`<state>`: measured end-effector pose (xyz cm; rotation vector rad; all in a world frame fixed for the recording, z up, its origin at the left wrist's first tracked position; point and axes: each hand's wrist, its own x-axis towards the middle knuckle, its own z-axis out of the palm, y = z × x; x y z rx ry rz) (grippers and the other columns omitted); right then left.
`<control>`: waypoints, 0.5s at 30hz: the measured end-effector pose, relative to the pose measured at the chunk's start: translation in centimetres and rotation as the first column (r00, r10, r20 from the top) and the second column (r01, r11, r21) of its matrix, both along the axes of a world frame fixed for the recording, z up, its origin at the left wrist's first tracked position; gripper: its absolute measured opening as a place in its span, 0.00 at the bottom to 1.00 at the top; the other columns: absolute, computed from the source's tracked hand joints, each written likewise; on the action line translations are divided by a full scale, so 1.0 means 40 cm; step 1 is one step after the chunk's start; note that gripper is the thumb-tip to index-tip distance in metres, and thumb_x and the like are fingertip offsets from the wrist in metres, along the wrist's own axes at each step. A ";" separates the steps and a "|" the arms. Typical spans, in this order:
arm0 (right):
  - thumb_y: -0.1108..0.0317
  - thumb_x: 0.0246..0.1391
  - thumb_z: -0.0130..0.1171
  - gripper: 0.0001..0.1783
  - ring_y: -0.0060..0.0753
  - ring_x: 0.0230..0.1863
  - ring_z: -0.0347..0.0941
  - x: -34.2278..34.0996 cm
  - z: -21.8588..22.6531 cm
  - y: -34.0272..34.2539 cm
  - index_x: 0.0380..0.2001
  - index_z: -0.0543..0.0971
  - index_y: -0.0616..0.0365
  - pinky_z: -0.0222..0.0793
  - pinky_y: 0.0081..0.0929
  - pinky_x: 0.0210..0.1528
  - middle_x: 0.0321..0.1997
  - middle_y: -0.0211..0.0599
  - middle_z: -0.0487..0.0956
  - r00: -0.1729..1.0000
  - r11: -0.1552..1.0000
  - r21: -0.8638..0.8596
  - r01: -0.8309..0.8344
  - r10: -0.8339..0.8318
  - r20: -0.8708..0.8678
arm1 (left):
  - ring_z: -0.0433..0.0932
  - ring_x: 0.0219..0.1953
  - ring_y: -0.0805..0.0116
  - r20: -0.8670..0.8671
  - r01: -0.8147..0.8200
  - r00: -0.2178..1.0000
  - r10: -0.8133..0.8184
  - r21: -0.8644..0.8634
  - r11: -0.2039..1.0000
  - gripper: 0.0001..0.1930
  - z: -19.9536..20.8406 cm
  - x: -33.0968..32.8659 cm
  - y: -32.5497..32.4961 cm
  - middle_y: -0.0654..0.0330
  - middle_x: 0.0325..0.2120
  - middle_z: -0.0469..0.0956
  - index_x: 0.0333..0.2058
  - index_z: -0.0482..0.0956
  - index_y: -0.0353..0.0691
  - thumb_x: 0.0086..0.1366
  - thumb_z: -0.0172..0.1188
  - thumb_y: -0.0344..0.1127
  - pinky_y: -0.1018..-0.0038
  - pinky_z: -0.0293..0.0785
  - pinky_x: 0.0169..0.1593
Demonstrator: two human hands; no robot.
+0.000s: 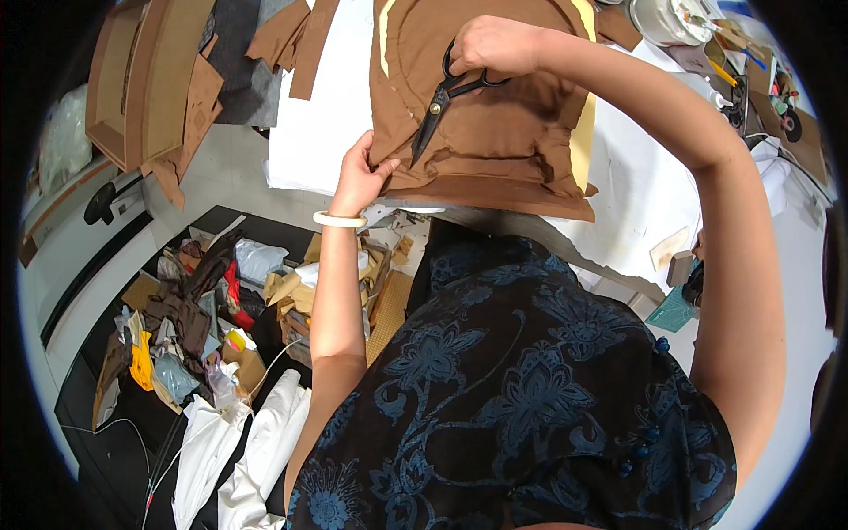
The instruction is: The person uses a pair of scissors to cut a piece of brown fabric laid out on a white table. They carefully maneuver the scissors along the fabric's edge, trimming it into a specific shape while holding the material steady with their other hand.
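A brown leather-like piece (495, 125) lies on the table in front of me, wrinkled along its near side, with a raised curved seam toward the far end and pale yellow edging (583, 146) at its sides. My right hand (496, 46) is closed round the black handles of a pair of scissors (433, 113). The blades look closed and point down and left, over the brown piece near its left edge. With thumb on top and fingers at the edge, my left hand (360, 177) grips the left near corner of the piece, close to the scissor tips.
White sheeting (311, 141) covers the table under the work. Brown scraps (314, 49) and grey material (247, 79) lie at the far left beside a brown box-like frame (132, 84). Cluttered boxes and bags (181, 371) sit lower left. A white tub (664, 19) stands far right.
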<state>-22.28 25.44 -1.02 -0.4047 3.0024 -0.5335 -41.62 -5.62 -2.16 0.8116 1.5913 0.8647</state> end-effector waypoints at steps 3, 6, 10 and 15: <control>0.67 0.38 0.74 0.14 0.48 0.40 0.78 -0.009 0.006 0.009 0.28 0.79 0.58 0.74 0.43 0.45 0.29 0.37 0.79 0.999 0.999 0.009 -0.045 0.045 -0.016 | 0.76 0.58 0.68 0.007 -0.013 1.000 0.013 0.006 1.000 0.25 0.002 0.000 0.000 0.55 0.56 0.80 0.60 0.72 0.28 0.64 0.63 0.14 0.72 0.72 0.64; 0.64 0.40 0.75 0.15 0.48 0.40 0.78 -0.014 0.013 0.011 0.29 0.79 0.58 0.73 0.44 0.45 0.30 0.37 0.80 0.998 0.998 -0.030 -0.062 0.063 0.023 | 0.77 0.58 0.68 0.020 -0.045 0.999 0.045 -0.026 0.999 0.24 0.002 -0.001 -0.004 0.55 0.54 0.80 0.59 0.72 0.28 0.64 0.64 0.15 0.71 0.73 0.63; 0.60 0.40 0.77 0.19 0.50 0.43 0.78 -0.014 0.040 0.031 0.32 0.81 0.58 0.73 0.47 0.46 0.33 0.40 0.80 0.994 0.992 -0.117 -0.045 0.056 0.093 | 0.78 0.56 0.68 0.027 -0.059 0.998 0.061 -0.079 0.995 0.25 0.008 -0.002 -0.007 0.55 0.53 0.81 0.57 0.73 0.29 0.62 0.68 0.17 0.70 0.75 0.61; 0.57 0.37 0.80 0.25 0.53 0.47 0.78 0.007 0.067 0.034 0.36 0.82 0.59 0.73 0.48 0.49 0.36 0.42 0.81 0.981 0.987 -0.156 0.047 -0.016 0.192 | 0.77 0.57 0.67 -0.011 0.025 1.000 -0.026 -0.060 0.998 0.30 0.018 -0.009 -0.010 0.54 0.55 0.80 0.59 0.72 0.29 0.58 0.71 0.16 0.69 0.75 0.63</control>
